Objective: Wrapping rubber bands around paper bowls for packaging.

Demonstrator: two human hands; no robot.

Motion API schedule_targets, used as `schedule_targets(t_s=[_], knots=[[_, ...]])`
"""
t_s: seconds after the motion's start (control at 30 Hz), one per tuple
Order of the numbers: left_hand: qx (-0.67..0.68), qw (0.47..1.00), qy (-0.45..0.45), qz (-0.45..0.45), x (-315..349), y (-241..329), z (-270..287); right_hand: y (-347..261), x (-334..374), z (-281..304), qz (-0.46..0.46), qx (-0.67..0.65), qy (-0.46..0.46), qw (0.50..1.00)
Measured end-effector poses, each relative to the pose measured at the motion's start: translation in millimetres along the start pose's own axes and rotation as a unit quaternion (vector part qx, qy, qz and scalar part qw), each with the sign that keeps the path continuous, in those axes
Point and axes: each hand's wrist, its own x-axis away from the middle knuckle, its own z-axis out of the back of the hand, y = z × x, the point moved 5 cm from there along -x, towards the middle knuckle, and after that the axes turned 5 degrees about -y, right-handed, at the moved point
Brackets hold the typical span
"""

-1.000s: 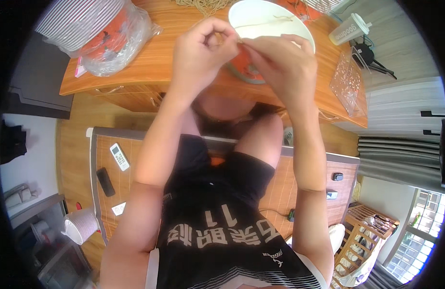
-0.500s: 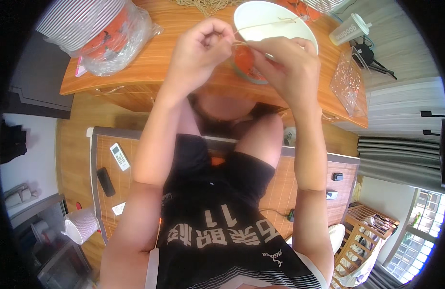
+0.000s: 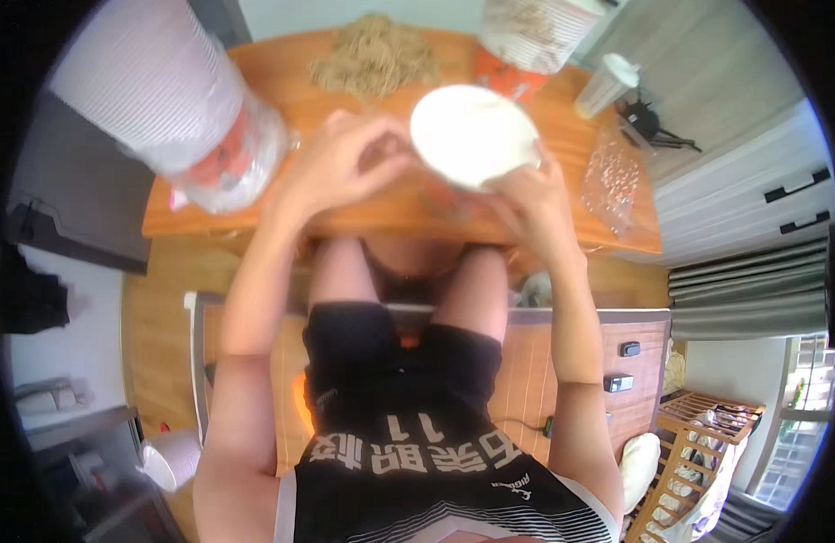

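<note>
A white round container [image 3: 472, 136], probably a paper tub, is tipped so that its pale mouth faces me above the table's near part. At its lower right rim, my right hand [image 3: 533, 192] grips it with the thumb and fingers. My left hand [image 3: 359, 163] hovers just left of the tub, blurred, its thumb and fingers apart with nothing visible between them. Behind them, a tangled pile of tan cords [image 3: 372, 56] lies on the wooden table [image 3: 318, 206].
Plastic-wrapped stacked paper tubs [image 3: 155, 100] rise at the left. Another tub stack [image 3: 535, 41] stands at the back right, near a lidded cup [image 3: 606, 86], a black object [image 3: 642, 118] and a clear speckled bag [image 3: 611, 181].
My hands have parted from the tan cord they held between them. The right one now grips the tub's rim; the left is empty. The view has shifted, bringing more of the table's back into sight.
</note>
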Motion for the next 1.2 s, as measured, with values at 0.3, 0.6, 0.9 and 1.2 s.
schedule_targets(t_s=[0.3, 0.6, 0.9, 1.2], knots=[[-0.211, 0.942, 0.117, -0.233, -137.0, 19.0, 107.3, 11.3, -100.9, 178.8, 0.119, 0.104, 0.069, 0.985], [-0.127, 0.954, 0.181, -0.202, -315.5, -70.0, 94.1, 145.9, -212.5, 199.2, 0.052, 0.111, 0.083, 0.989], [-0.014, 0.983, 0.12, -0.137, -274.2, -137.4, -3.5, 186.7, -190.4, 102.7, -0.08, 0.093, -0.13, 0.984], [0.114, 0.957, 0.266, -0.009, -103.9, -52.3, -55.7, 221.2, -152.6, 91.5, -0.028, 0.307, 0.037, 0.951]])
